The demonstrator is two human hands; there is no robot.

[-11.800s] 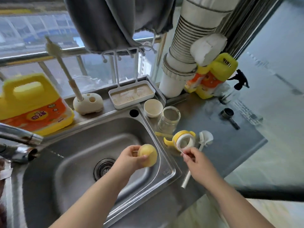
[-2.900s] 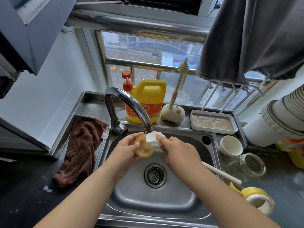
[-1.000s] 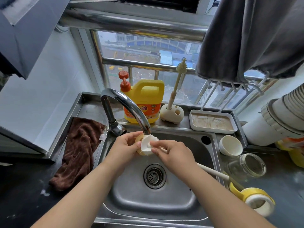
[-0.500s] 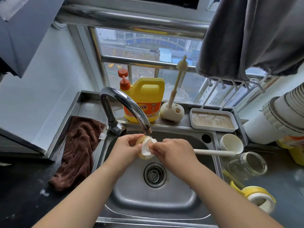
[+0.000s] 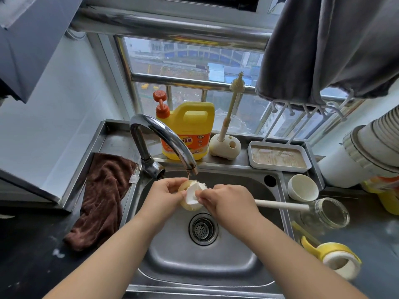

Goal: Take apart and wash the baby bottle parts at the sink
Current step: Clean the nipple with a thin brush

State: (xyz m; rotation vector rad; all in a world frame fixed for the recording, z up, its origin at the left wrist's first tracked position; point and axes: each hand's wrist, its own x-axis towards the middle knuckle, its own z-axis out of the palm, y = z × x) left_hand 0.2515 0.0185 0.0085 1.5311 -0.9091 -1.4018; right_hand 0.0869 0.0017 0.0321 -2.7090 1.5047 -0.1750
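Observation:
Over the steel sink (image 5: 203,264), under the faucet (image 5: 164,139), my left hand (image 5: 164,196) grips a round yellowish bottle part (image 5: 183,187). My right hand (image 5: 228,201) holds a white brush (image 5: 193,193) near its head, pressed into that part; the long white handle (image 5: 280,205) sticks out to the right. A thin stream of water falls from the spout. On the right counter stand the glass bottle body (image 5: 328,212), a white cap (image 5: 302,187) and the yellow collar with its white ring (image 5: 336,260).
A yellow detergent jug (image 5: 190,130) and a brush stand (image 5: 225,145) sit behind the sink, beside a white drying tray (image 5: 278,156). A brown towel (image 5: 103,197) lies at the left. A grey cloth (image 5: 328,44) hangs overhead on the right, above a white duct (image 5: 364,152).
The brush handle has swung from pointing down-right to level, pointing right. Both hands stay under the spout, with the brush head turning against the yellowish part.

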